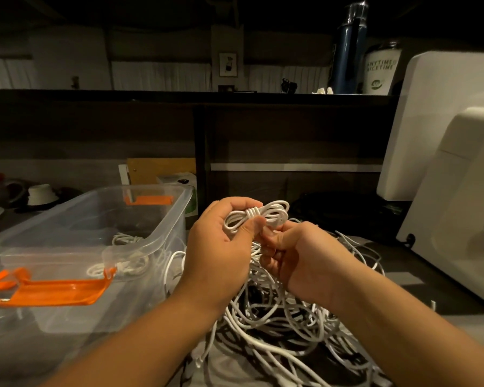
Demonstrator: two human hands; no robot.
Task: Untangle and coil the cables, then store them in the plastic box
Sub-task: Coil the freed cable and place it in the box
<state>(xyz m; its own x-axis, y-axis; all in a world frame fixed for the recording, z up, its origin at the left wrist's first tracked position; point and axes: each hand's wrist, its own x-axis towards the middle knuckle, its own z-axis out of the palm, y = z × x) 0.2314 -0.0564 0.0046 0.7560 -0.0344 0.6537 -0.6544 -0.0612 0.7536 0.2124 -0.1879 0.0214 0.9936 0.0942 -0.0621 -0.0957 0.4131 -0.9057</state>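
Item: small white coiled cable bundle (271, 213) was held in closed grip of left hand (221, 241), tail pinched by right hand (305, 261). Tail was judged best tucked snugly under wraps.

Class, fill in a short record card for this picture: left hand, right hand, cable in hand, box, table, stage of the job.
Left: the left hand holds the coiled cable, fingers curled round it.
Right: the right hand pinches the same coil near its wrapped middle.
Cable in hand: white, looped, bound by turns round its middle.
Box: the plastic box, open, orange latches, holds some white cables.
Table: a tangled pile of white cable below the hands.
Stage: one coil not yet boxed; much still tangled.
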